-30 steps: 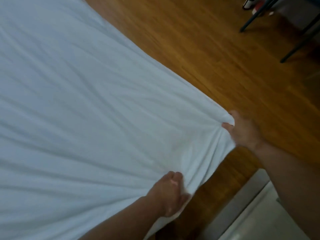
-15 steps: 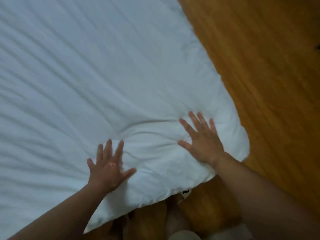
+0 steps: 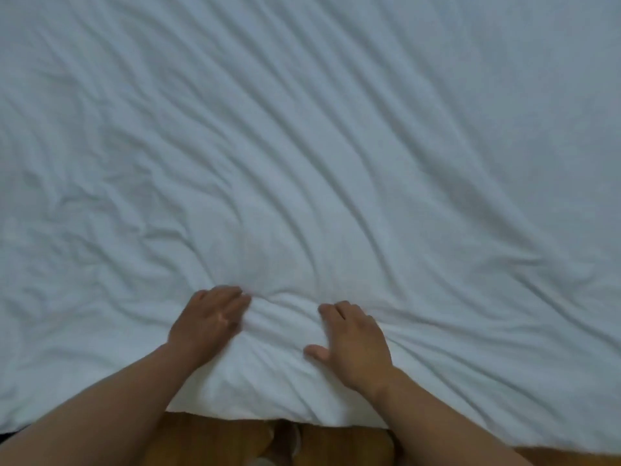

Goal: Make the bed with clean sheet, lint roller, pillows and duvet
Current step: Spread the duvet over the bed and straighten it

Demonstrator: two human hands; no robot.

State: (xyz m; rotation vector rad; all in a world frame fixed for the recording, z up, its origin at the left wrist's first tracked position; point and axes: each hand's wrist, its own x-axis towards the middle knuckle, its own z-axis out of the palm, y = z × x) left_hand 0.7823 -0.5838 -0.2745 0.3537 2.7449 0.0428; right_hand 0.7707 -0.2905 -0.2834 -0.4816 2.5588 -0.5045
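I see wooden floor [image 3: 336,442] below the bed [image 3: 255,410] at its near edge. Just past that edge the left hand [image 3: 210,317] and right hand [image 3: 353,341] press down, fingers loose, gripping nothing, with a bunched fold between them. The wrinkled white sheet [image 3: 336,146] covers the bed beyond.

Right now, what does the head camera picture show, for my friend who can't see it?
The left hand and the right hand press side by side on a wrinkled white sheet near its close edge. Wooden floor shows below that edge.
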